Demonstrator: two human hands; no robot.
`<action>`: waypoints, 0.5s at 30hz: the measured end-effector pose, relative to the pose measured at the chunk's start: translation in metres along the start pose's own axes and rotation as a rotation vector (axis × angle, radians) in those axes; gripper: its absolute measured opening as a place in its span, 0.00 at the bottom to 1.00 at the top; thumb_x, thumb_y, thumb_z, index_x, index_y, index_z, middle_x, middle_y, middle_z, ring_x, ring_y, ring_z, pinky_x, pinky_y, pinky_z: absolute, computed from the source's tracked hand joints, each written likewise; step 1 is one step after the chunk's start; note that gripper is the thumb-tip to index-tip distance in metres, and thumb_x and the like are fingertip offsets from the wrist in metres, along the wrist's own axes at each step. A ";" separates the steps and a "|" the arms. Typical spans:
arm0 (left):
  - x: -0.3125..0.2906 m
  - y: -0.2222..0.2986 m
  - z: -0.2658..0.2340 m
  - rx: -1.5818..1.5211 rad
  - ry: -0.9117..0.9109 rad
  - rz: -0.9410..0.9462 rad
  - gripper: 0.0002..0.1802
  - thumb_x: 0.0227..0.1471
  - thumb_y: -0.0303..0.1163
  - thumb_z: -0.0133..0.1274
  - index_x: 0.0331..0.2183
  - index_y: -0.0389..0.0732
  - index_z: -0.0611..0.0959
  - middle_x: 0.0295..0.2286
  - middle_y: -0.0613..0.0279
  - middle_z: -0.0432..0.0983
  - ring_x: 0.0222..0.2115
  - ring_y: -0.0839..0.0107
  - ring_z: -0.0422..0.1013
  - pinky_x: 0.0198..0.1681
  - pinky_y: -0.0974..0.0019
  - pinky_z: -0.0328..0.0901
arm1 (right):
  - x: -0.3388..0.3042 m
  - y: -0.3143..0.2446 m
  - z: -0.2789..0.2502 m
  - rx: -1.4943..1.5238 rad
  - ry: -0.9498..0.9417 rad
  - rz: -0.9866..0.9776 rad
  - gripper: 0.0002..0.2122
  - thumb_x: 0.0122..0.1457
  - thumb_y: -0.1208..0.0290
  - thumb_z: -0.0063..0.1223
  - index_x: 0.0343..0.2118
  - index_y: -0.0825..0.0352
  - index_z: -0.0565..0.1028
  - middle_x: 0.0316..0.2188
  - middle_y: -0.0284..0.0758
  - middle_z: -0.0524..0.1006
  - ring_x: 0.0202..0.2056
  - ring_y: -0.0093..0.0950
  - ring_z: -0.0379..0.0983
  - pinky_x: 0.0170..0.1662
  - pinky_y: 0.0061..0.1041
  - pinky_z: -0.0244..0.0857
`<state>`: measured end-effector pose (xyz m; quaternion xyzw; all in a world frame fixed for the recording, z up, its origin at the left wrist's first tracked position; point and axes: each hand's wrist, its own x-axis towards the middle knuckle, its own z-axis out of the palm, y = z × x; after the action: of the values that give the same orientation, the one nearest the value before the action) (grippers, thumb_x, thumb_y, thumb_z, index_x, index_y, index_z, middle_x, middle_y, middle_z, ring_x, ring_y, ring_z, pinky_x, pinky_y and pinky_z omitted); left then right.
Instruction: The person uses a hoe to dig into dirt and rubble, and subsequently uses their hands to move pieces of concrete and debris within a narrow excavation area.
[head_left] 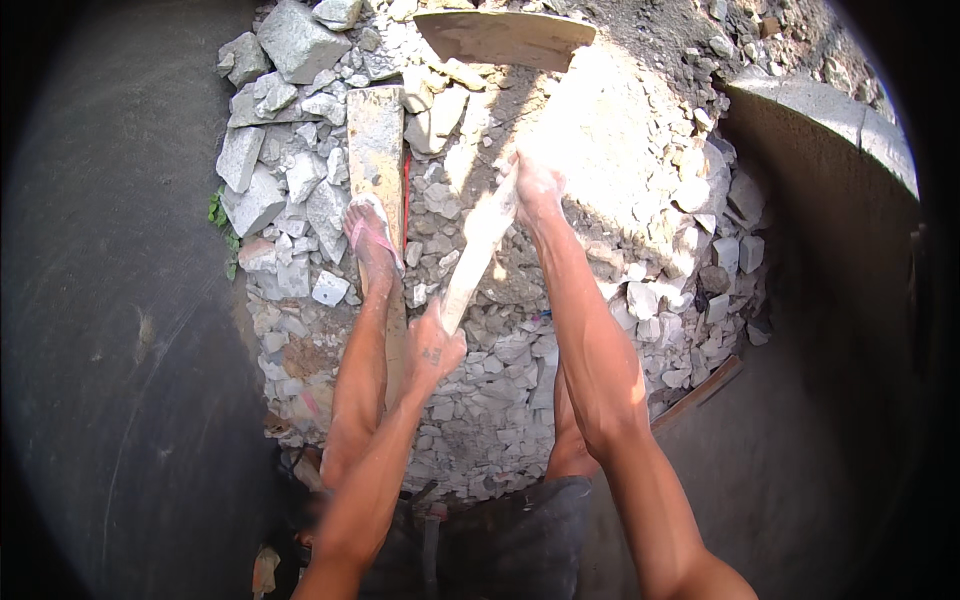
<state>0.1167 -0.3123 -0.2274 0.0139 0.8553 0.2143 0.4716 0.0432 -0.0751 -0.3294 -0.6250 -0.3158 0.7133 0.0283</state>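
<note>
With both arms stretched forward, I grip the pale wooden handle of a hoe (478, 250). My left hand (440, 345) is wrapped around its near end, and my right hand (535, 188) is closed farther up the shaft. Beyond the right hand, glare washes out the handle. The wide, curved metal hoe blade (505, 38) is at the top of the view, above the rubble (500, 360); whether it touches the stones I cannot tell. Broken grey and white stones and loose soil lie below and around the handle.
My left foot (372, 235), in a sandal, rests on a wooden plank (376, 140) laid over the rubble. Large concrete chunks (300, 42) are piled at the upper left. A curved concrete edge (830, 110) rises at the right. A thin wood strip (700, 393) lies lower right.
</note>
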 end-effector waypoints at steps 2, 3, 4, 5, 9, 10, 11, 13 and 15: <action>-0.035 -0.006 0.017 0.082 -0.130 -0.172 0.18 0.46 0.30 0.58 0.40 0.34 0.76 0.31 0.32 0.78 0.36 0.34 0.74 0.39 0.41 0.69 | -0.003 0.042 -0.033 -0.105 0.051 -0.152 0.08 0.59 0.77 0.57 0.39 0.71 0.71 0.24 0.35 0.75 0.21 0.25 0.73 0.22 0.25 0.68; -0.062 -0.023 0.023 0.044 -0.118 -0.177 0.18 0.46 0.30 0.57 0.41 0.34 0.77 0.31 0.32 0.78 0.36 0.34 0.74 0.40 0.41 0.69 | -0.019 0.068 -0.039 -0.096 0.130 -0.314 0.08 0.59 0.76 0.59 0.36 0.71 0.71 0.23 0.35 0.75 0.21 0.22 0.72 0.21 0.23 0.67; -0.086 -0.025 0.021 0.029 -0.190 -0.302 0.20 0.45 0.30 0.57 0.41 0.34 0.77 0.32 0.31 0.78 0.36 0.34 0.75 0.40 0.41 0.69 | -0.039 0.091 -0.060 -0.234 0.089 -0.130 0.12 0.58 0.77 0.59 0.41 0.71 0.68 0.24 0.36 0.75 0.21 0.23 0.71 0.22 0.23 0.68; -0.109 -0.041 0.023 0.067 -0.240 -0.315 0.20 0.43 0.29 0.55 0.42 0.34 0.78 0.32 0.33 0.79 0.37 0.35 0.75 0.41 0.42 0.69 | -0.052 0.109 -0.075 -0.278 0.099 -0.057 0.15 0.57 0.76 0.59 0.43 0.70 0.67 0.25 0.37 0.75 0.20 0.24 0.72 0.21 0.25 0.69; -0.170 -0.054 0.028 0.057 -0.440 -0.452 0.23 0.42 0.35 0.55 0.42 0.34 0.80 0.35 0.35 0.79 0.41 0.39 0.75 0.44 0.45 0.70 | -0.104 0.144 -0.118 -0.471 0.248 0.252 0.24 0.51 0.73 0.60 0.49 0.70 0.63 0.28 0.44 0.77 0.18 0.31 0.77 0.20 0.31 0.74; -0.184 -0.070 0.039 0.034 -0.411 -0.377 0.24 0.41 0.37 0.56 0.42 0.34 0.80 0.35 0.35 0.79 0.41 0.38 0.76 0.44 0.44 0.70 | -0.107 0.139 -0.115 -0.503 0.243 0.202 0.24 0.51 0.74 0.60 0.49 0.71 0.62 0.28 0.44 0.78 0.19 0.31 0.78 0.20 0.31 0.74; -0.180 -0.060 0.034 0.025 -0.412 -0.363 0.24 0.41 0.37 0.56 0.42 0.34 0.80 0.35 0.35 0.79 0.41 0.38 0.76 0.44 0.44 0.70 | -0.111 0.138 -0.125 -0.539 0.263 0.171 0.25 0.50 0.74 0.60 0.49 0.71 0.62 0.27 0.43 0.78 0.19 0.32 0.78 0.20 0.31 0.74; -0.186 -0.045 0.014 -0.010 -0.506 -0.462 0.25 0.40 0.38 0.56 0.42 0.34 0.80 0.36 0.35 0.79 0.41 0.38 0.75 0.45 0.45 0.69 | -0.118 0.133 -0.126 -0.475 0.291 0.225 0.25 0.51 0.74 0.61 0.49 0.71 0.63 0.25 0.42 0.77 0.18 0.32 0.77 0.20 0.32 0.74; -0.176 -0.029 0.004 0.001 -0.513 -0.385 0.26 0.41 0.38 0.56 0.43 0.34 0.79 0.36 0.34 0.79 0.41 0.38 0.75 0.45 0.45 0.69 | -0.100 0.114 -0.127 -0.456 0.272 0.133 0.26 0.51 0.71 0.63 0.50 0.70 0.62 0.25 0.42 0.77 0.17 0.32 0.76 0.19 0.32 0.73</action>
<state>0.2228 -0.3764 -0.0992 -0.0945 0.6956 0.1099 0.7036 0.2213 -0.1570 -0.2999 -0.7247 -0.4199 0.5335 -0.1181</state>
